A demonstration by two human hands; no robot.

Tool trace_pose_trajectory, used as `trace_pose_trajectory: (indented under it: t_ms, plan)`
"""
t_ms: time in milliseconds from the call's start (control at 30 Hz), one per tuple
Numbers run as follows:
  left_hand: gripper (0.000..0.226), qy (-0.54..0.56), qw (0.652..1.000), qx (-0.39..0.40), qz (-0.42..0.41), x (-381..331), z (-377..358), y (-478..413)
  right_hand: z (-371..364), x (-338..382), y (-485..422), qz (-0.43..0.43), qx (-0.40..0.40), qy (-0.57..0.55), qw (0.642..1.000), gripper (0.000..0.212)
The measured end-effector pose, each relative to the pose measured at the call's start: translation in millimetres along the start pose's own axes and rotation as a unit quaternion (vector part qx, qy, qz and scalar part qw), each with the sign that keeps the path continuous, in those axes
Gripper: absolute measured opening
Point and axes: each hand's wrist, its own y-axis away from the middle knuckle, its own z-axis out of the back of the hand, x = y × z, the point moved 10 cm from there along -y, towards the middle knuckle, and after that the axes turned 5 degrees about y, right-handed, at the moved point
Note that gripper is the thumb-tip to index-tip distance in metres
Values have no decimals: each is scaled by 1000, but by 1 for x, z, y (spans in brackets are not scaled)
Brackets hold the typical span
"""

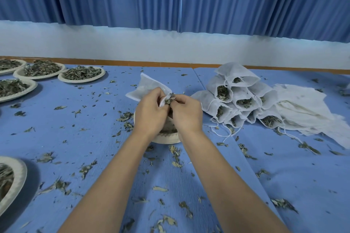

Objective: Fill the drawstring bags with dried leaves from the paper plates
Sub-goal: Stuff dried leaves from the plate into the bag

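Head view: the drawstring bag [145, 86] in work is held up over the middle of the table [303, 185], its white body slanting away to the far left and its mouth turned toward the person.
Grip, left: the left hand [149, 113] is curled round the gathered mouth of the bag and holds it up.
Grip, right: the right hand [186, 113] pinches a tuft of dried leaves [169, 100] right at the mouth — part in, part out, as far as can be seen.
Source below: a paper plate [166, 139] lies directly under both wrists. Only its near rim and a little leaf show, so how much it still holds cannot be told.
Done: the filled bags [233, 100], roughly a dozen, are stacked just right of the hands. Their mouths face the camera with leaf showing, and the strings hang loose.
Stock: the empty bags [303, 111] lie in a flat white pile behind and right of that stack, touching it.
Left to do: four heaped plates [81, 74] sit at the far left, and one near-left plate [11, 179] is cut off by the edge.
Spill: loose leaves [176, 157] are scattered over the blue cover, thickest near the plate and the forearms.
Progress: probably a bit past the early part — one bag mid-fill and a stack finished, with at least five full plates and many flat bags waiting.
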Motion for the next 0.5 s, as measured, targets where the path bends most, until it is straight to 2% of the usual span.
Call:
trace_pose_trajectory:
  t_ms: [100, 267, 400, 500]
  plan:
    - [30, -22, 1000, 6, -14, -5, 1, 2, 4, -4, -1, -12, -15, -13, 1000, 22]
    - [13, -6, 998, 67, -12, -13, -11, 4, 12, -16, -8, -61, -43, -83, 994, 22]
    - [19, -43, 993, 100, -37, -20, -21, 6, 22, -23, -7, -69, -78, -100, 990, 19]
    - [28, -56, 995, 71, -47, -17, -13, 2, 13, -19, -2, -73, -44, -111, 990, 20]
